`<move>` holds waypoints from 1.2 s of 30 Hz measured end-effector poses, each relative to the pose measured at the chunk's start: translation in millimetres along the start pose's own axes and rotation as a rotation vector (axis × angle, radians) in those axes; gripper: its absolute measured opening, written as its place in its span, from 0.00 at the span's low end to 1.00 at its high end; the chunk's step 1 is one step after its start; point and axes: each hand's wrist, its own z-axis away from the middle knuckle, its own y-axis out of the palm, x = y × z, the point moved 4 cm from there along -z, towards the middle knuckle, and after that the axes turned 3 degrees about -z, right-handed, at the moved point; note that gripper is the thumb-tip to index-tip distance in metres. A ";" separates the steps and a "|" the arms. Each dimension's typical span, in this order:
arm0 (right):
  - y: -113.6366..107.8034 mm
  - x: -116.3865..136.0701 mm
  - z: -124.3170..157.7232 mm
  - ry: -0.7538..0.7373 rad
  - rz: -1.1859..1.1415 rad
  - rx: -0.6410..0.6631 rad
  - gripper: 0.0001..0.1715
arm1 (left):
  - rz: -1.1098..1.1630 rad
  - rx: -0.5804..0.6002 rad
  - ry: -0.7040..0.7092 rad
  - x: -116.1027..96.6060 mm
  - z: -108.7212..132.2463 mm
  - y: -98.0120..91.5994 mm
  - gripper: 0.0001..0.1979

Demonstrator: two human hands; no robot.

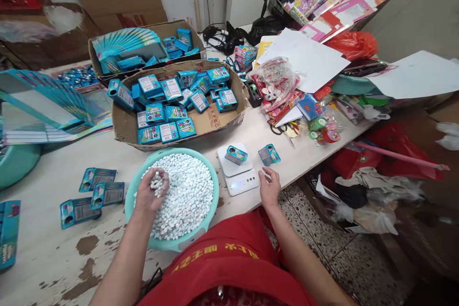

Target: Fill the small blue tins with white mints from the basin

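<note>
The left hand [152, 194] cups a scoop of small white tablets [186, 201] over the round teal plastic basin [215, 186] full of them. The right hand [269, 187] rests beside the white digital scale [239, 179], which carries a small blue cardboard box [235, 155]; I cannot tell whether its grip holds anything. This looks like the scooping step, and moving the handful calls for a steady, closed palm.

A shallow cardboard tray [215, 124] heaped with small blue boxes [168, 90] sits at the middle of the worn white tabletop [46, 248], and behind it a second cardboard box [163, 27] holds fanned blue carton blanks [125, 40]. Flattened blue cartons [96, 178] lie at the left. To the right are white paper sheets [308, 57], a clear bag of packets [276, 81], tape rolls [324, 131], a red plastic bag [353, 44] and black cables [224, 38].
</note>
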 end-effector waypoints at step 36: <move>102.3 190.6 86.2 -0.567 -0.073 0.670 0.18 | 0.143 -0.046 0.454 -59.7 57.4 84.3 0.21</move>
